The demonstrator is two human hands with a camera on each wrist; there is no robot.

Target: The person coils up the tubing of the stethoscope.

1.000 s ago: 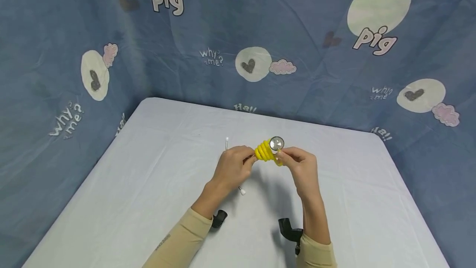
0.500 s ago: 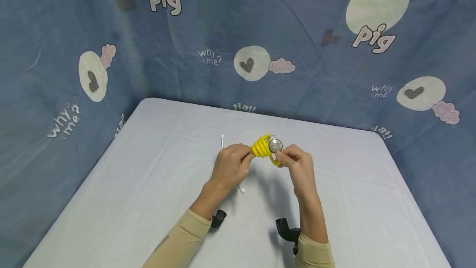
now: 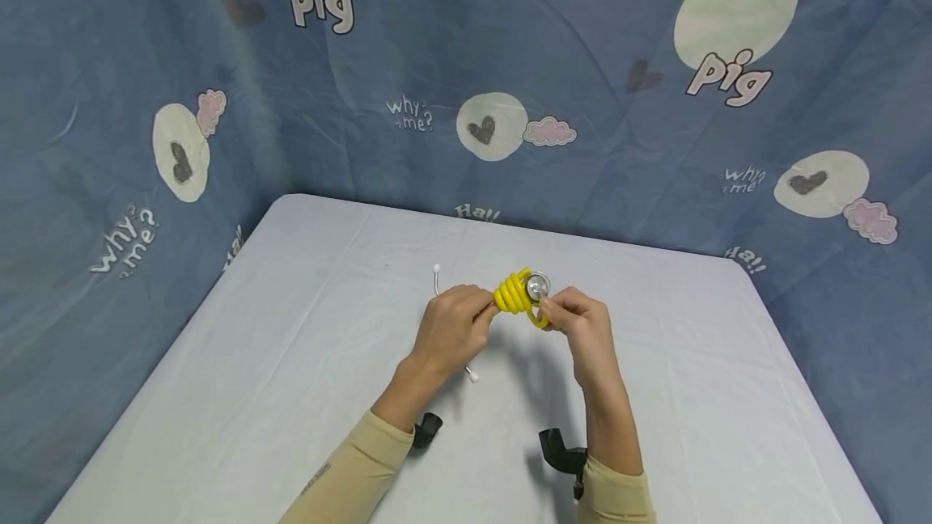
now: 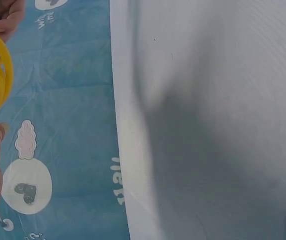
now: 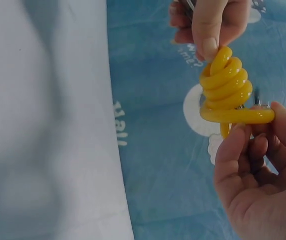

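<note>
A stethoscope is held above the table by both hands, its yellow tubing (image 5: 227,87) wound into a tight coil. My left hand (image 3: 455,320) grips it at the narrow end of the coil, where the metal ear tubes begin. White-tipped ear tubes (image 3: 436,280) stick out on both sides of that hand. At the wide end, my right hand (image 3: 582,330) pinches a loop of the tubing between thumb and fingers, beside the round metal chest piece (image 3: 537,287). In the right wrist view, the right fingers (image 5: 230,150) mostly hide the chest piece.
A white-covered table (image 3: 306,281) lies beneath the hands, with their shadows on it. Behind and to the sides hangs a blue printed cloth (image 3: 408,39). Black wrist mounts (image 3: 561,451) stick out from the tan sleeves.
Both hands and the stethoscope have shifted slightly left. The chest piece has turned and sits a little lower, closer against the coil, and a loop of tubing shows more below it.
</note>
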